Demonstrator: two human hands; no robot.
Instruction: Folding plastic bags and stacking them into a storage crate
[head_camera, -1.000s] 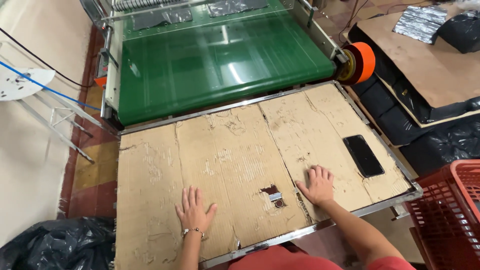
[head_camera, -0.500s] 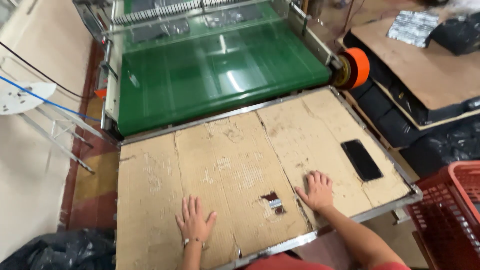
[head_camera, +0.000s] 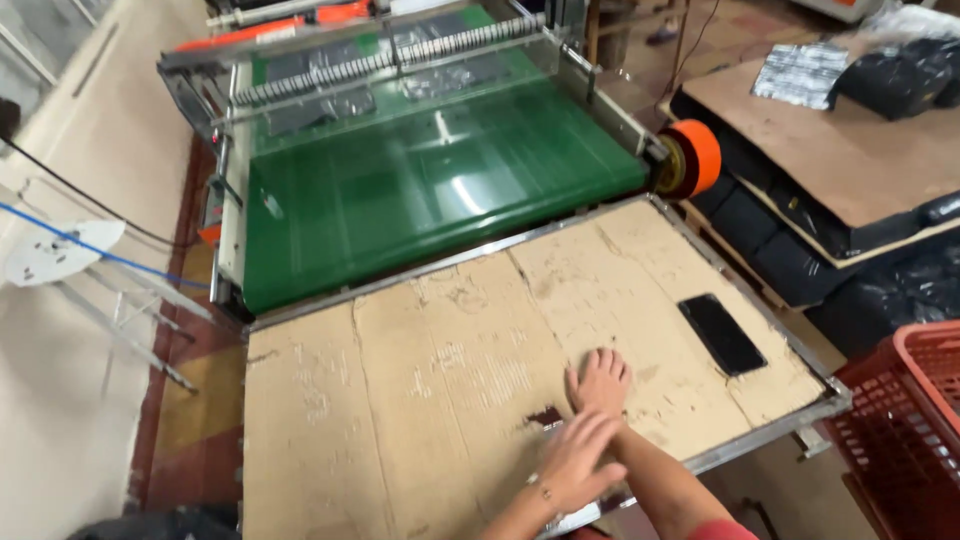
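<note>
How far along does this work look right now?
Done: nothing finished shows; the green belt is bare. In hand: the right hand lies flat on the cardboard sheet, and the left hand is blurred beside it. Left: the black phone lies untouched; no product is on the sheet.

The cardboard sheet (head_camera: 420, 400) on the table is pale brown, scuffed with lighter patches and a small dark torn spot, and a black phone (head_camera: 722, 333) lies on it. Behind it the conveyor belt (head_camera: 420, 200) is glossy green, with an orange roll (head_camera: 692, 158) at its corner. A red crate (head_camera: 905, 430) has a grid pattern.
</note>
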